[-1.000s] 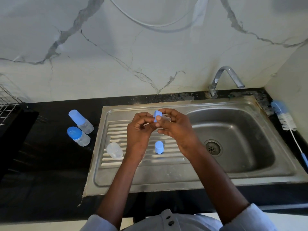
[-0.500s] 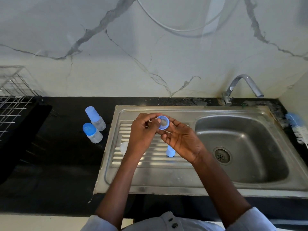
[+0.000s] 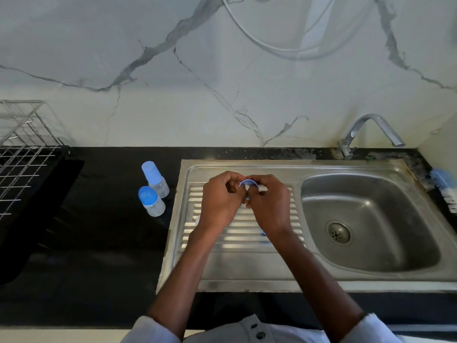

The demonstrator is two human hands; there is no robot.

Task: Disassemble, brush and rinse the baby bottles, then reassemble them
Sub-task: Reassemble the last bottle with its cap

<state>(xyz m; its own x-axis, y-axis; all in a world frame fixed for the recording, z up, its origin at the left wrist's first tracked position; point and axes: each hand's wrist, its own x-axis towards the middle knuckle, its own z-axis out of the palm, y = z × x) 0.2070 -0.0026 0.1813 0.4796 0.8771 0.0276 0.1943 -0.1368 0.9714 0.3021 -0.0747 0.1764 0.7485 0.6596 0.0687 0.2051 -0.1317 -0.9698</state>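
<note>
Disassembly stage, by the look of it. Both hands are meeting at centre frame over the ribbed drainboard [image 3: 237, 226] of the steel sink [image 3: 371, 276]. Left hand [image 3: 221, 196] and right hand [image 3: 270, 201] are both curling their fingers around a small blue ring [image 3: 248, 183], pinching it from either side; only its upper arc is showing between the fingertips. Judging by the grip, the person is working the teat out of the collar (the teat itself is hidden, so this is a guess).

Two capped baby bottles [image 3: 152, 200] are standing on the black counter [image 3: 99, 243] left of centre, just beside the sink's edge, apparently untouched. A sliver of blue is peeking out under the right wrist, too hidden to identify. Bottle brush [image 3: 445, 186] is lying at the right edge of the frame, tap [image 3: 371, 131] above the basin, wire rack [image 3: 22, 154] at far left.

Next move is probably calling for a steady push through the ring, then setting the parts down on the drainboard.
</note>
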